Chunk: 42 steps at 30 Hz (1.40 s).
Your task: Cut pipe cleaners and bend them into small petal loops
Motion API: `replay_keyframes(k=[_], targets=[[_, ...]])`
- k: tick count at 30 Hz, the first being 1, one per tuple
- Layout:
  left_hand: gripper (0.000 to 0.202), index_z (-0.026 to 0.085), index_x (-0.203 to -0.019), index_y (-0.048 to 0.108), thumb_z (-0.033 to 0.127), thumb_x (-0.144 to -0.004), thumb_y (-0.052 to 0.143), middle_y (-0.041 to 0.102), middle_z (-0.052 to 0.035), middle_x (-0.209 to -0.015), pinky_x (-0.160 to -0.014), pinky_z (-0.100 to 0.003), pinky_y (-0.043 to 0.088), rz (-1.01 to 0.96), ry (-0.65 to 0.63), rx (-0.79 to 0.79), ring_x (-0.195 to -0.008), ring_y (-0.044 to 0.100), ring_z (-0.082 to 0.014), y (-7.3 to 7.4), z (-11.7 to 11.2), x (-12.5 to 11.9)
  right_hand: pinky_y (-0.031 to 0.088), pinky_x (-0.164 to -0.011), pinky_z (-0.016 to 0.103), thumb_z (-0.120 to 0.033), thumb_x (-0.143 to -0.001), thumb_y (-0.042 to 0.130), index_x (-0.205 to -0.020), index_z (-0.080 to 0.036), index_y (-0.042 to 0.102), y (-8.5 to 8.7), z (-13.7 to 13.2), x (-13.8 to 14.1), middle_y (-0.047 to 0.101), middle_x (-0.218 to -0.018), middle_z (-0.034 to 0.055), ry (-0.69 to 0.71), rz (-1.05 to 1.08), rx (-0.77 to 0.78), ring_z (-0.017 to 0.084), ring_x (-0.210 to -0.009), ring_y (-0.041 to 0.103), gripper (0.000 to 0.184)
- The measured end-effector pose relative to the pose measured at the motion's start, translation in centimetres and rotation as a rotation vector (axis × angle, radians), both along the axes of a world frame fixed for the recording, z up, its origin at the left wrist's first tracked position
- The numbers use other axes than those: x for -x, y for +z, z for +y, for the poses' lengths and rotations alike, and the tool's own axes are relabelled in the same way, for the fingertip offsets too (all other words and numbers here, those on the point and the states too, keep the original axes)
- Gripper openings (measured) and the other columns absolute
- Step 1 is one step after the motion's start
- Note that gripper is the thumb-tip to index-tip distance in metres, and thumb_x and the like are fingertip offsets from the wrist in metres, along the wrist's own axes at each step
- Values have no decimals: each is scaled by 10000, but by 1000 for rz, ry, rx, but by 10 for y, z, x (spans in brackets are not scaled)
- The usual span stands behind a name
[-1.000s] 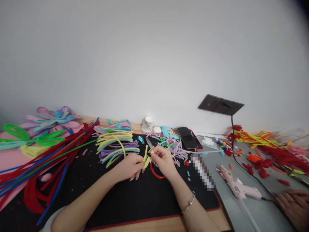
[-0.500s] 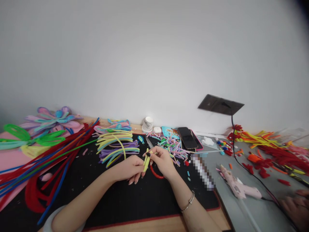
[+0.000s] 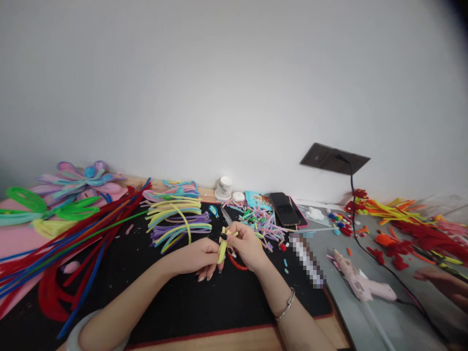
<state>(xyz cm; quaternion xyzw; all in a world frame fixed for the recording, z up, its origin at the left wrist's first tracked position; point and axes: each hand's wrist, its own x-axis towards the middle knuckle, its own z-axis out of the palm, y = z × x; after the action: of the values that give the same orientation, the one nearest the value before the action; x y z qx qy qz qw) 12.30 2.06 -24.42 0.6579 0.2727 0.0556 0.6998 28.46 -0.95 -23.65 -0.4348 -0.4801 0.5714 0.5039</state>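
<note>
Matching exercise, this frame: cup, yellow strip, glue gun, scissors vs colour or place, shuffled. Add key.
1. Cup
2. Yellow strip
3. Glue gun
4. Scissors

A. Held between left hand and right hand
B. Red-handled, on black mat
C. Mostly white, near the wall
D. Pale pink, on grey surface

Pairs: 1-C, 2-A, 3-D, 4-B

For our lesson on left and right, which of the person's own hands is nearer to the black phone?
Right. The right hand is in front of the phone and to its left; the left hand is farther off to the left.
</note>
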Motion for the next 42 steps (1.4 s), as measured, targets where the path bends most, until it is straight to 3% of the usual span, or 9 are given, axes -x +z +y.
replay_keyframes(k=[6,14,21,31,34,37,42], targets=[[150,139,-867,541,224,-746,517,557,49,-527,-368,-153,355,-76,110,-84,-365,451,-56,1,-1,-1,323,-332,156,-285,-683,682,-652,-170,478,-2,1,-2,522,-473,-68,42,1,49,51,-335,415,236],[211,125,-830,574,302,-811,461,538,47,-467,-338,-139,327,-79,142,-93,-327,434,-50,1,-1,-4,323,-344,147,-247,-648,702,-635,-165,473,3,2,-2,513,-462,-77,-7,52,58,39,-339,399,244],[145,139,-805,555,234,-769,452,603,22,-496,-345,-139,357,-60,112,-27,-359,532,-81,0,-1,-2,281,-335,145,-279,-696,671,-645,-168,463,-1,2,-2,489,-437,-83,-20,2,17,40,-326,387,241],[72,152,-700,517,194,-729,467,627,14,-508,-345,-140,377,-48,99,40,-372,559,-91,2,-3,0,365,-330,150,-176,-642,695,-661,-172,467,-5,3,-1,525,-502,-84,-22,58,24,42,-333,434,229],[77,153,-686,507,204,-734,476,627,10,-508,-340,-140,361,-50,108,62,-364,550,-89,-1,-1,0,416,-348,167,-144,-619,700,-764,-174,519,-3,4,-3,541,-525,-92,-17,119,31,53,-340,467,234],[149,155,-673,477,269,-765,500,623,0,-511,-355,-144,358,-84,158,67,-372,546,-88,-3,1,-1,456,-392,169,-133,-622,699,-865,-151,589,0,6,-6,568,-529,-75,-18,136,43,63,-377,520,267],[281,177,-890,447,453,-842,427,618,3,-628,-449,-210,434,-251,351,62,-464,583,-113,0,1,-5,473,-426,151,-192,-639,717,-734,-136,606,-1,9,-12,613,-486,-23,-179,214,61,70,-402,556,158]])
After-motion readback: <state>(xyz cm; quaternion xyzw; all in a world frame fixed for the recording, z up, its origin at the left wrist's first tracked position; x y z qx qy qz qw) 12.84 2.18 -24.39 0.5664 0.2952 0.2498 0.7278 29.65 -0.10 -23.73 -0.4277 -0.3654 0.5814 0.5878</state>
